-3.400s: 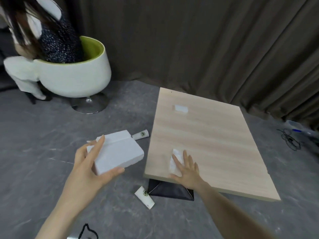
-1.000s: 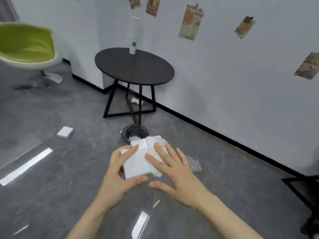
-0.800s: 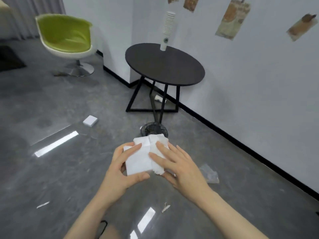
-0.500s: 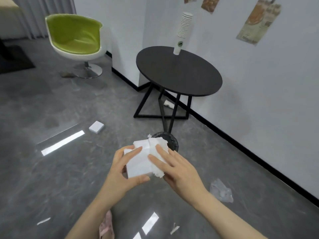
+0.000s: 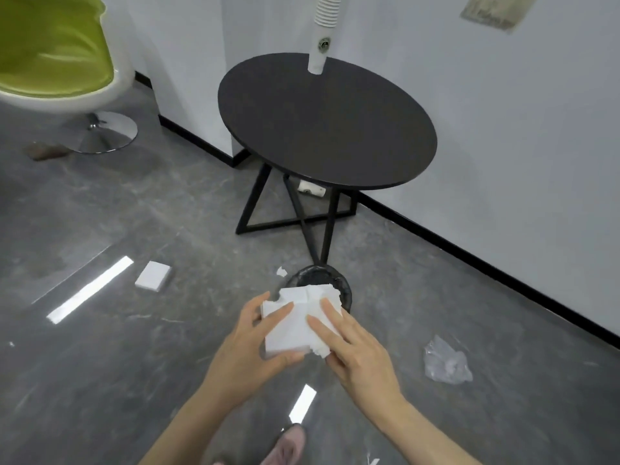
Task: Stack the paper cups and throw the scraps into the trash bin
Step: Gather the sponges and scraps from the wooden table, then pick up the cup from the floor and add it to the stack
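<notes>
A white foam block (image 5: 290,325) is gripped by the left hand (image 5: 248,354); it is steadied, seemingly with flat fingers, by the right hand (image 5: 355,350) above the trash bin (image 5: 345,290).

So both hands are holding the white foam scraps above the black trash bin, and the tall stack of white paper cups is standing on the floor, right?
Not quite. The head view shows the tall stack of white paper cups standing on the round black table, not the floor. The rest holds: left hand and right hand hold the white foam scraps above the black trash bin.
</notes>
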### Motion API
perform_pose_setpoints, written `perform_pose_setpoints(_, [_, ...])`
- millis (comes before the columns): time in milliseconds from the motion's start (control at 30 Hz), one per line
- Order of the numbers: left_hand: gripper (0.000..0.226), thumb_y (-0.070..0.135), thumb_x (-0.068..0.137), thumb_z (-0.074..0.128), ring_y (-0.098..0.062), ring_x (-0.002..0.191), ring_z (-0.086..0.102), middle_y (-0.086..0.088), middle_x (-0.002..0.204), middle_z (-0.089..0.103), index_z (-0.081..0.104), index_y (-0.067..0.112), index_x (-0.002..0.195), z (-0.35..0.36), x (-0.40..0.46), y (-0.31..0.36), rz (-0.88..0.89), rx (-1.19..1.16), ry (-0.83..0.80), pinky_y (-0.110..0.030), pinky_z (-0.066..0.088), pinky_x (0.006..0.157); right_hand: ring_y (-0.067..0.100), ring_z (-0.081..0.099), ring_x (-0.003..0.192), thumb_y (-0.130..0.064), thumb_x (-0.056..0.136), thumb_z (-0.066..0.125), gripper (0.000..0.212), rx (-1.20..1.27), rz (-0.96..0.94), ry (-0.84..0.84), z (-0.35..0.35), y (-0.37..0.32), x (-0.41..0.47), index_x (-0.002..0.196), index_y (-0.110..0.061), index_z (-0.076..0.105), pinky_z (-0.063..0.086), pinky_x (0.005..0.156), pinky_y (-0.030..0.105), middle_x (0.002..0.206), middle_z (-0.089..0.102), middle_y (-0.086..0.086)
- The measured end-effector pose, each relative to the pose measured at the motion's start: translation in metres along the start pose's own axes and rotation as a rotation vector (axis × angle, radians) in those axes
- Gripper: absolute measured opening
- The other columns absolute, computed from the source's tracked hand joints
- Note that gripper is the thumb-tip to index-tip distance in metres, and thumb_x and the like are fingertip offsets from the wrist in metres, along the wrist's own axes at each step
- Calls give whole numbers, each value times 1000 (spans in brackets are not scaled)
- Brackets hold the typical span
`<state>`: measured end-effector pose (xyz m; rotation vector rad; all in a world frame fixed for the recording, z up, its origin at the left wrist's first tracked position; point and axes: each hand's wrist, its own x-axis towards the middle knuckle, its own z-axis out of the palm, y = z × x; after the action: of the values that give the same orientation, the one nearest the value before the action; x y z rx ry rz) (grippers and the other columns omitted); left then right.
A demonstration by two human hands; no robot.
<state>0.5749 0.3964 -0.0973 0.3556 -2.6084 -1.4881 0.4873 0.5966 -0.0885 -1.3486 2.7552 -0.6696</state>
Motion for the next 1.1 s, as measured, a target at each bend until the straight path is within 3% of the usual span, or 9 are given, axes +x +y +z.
perform_pose_setpoints(133, [83, 84, 58, 56, 8, 124, 37, 31, 143, 18, 46, 47, 131, 19, 53, -25, -6, -46, -31, -27, 47, 95, 15, 41, 136, -8, 76, 74, 77, 3, 22, -27, 24, 45, 31, 142, -35, 43, 46, 102, 28, 154, 34, -6])
perform_pose_setpoints(400, [68, 65, 50, 78, 6, 124, 40, 32, 135, 33, 61, 51, 114, 76, 147, -109, -130, -250, -116, -34, 43, 103, 19, 47, 132, -18, 80, 74, 79, 19, 159, -88, 110, 129, 68, 144, -42, 34, 50, 97, 31, 153, 34, -9])
perform_pose_setpoints(467, [70, 67, 51, 76, 13, 125, 35, 39, 135, 25, 59, 50, 117, 93, 169, -136, -159, -222, -174, -30, 40, 105, 20, 53, 127, -17, 76, 78, 81, 9, 209, -89, 138, 148, 75, 142, -42, 37, 53, 94, 32, 151, 39, -8])
perform_pose_setpoints(533, [76, 68, 58, 73, 15, 124, 31, 47, 135, 9, 44, 52, 126, 109, 190, -163, -161, -128, -257, -20, 36, 99, 20, 57, 123, -14, 71, 81, 86, -12, 266, -79, 171, 169, 79, 140, -41, 38, 52, 95, 34, 148, 43, -7])
perform_pose_setpoints(667, [94, 73, 60, 58, 8, 123, 28, 29, 145, 1, 27, 43, 143, 140, 227, -218, -124, 110, -321, -19, 37, 91, 22, 59, 120, -11, 74, 77, 79, -30, 445, -107, 247, 221, 86, 139, -40, 41, 44, 102, 43, 146, 47, -3])
perform_pose_setpoints(767, [82, 52, 73, 73, -6, 125, 42, 12, 153, 12, 33, 36, 143, 162, 240, -257, -69, 173, -269, -24, 44, 82, 16, 53, 126, -13, 90, 58, 61, 30, 665, -227, 293, 258, 93, 142, -41, 39, 31, 114, 41, 154, 34, -8])
perform_pose_setpoints(933, [69, 38, 74, 75, 4, 108, 39, 17, 147, 17, 45, 37, 136, 184, 245, -302, 42, 251, -238, -23, 42, 63, 21, 46, 130, -10, 94, 44, 63, -38, 900, -441, 358, 309, 99, 147, -40, 28, 27, 112, 39, 159, 20, -10])
perform_pose_setpoints(1100, [60, 55, 74, 49, -3, 106, 45, 5, 146, 26, 45, 36, 132, 193, 258, -322, 139, 296, -324, -25, 46, 57, 22, 29, 142, -14, 93, 52, 67, -66, 943, -485, 398, 336, 90, 148, -39, 24, 3, 119, 48, 162, 1, -5])
